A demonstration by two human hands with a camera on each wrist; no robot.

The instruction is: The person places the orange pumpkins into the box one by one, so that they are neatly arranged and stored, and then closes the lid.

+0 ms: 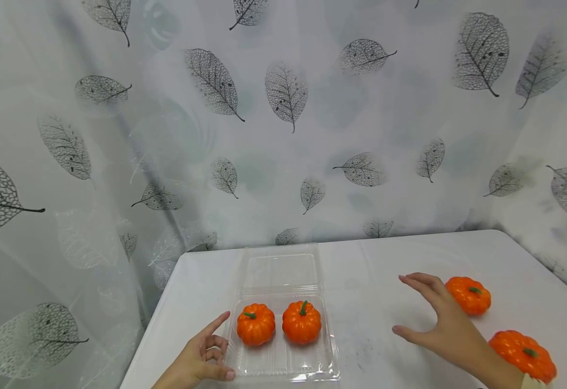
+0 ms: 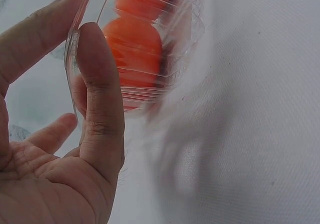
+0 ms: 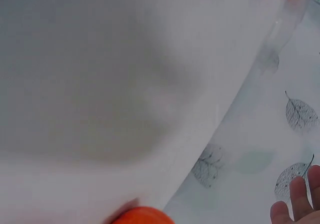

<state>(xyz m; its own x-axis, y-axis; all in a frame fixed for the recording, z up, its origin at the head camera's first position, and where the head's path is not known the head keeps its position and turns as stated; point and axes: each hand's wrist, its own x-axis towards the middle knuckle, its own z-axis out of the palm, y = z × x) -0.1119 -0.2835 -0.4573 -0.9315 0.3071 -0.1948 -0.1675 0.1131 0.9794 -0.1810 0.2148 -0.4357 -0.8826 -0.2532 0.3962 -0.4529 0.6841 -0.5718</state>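
A clear plastic clamshell box (image 1: 274,364) lies on the table with its lid (image 1: 281,273) folded back. Two small orange pumpkins (image 1: 256,326) with green stems sit side by side in its base. My left hand (image 1: 200,354) is at the box's left edge; in the left wrist view, the thumb (image 2: 97,83) and fingers hold the rim between them. To the right of the box, my right hand (image 1: 449,327) hovers with its thumb and fingers spread apart, holding nothing. Beyond it is an orange pumpkin (image 1: 469,296); another pumpkin (image 1: 524,354), partly hidden by the forearm, lies nearer.
The white table (image 1: 361,281) extends between the box and the right-hand pumpkins. Behind it hangs a pale curtain (image 1: 322,140) printed with grey leaves, which also runs down along both sides.
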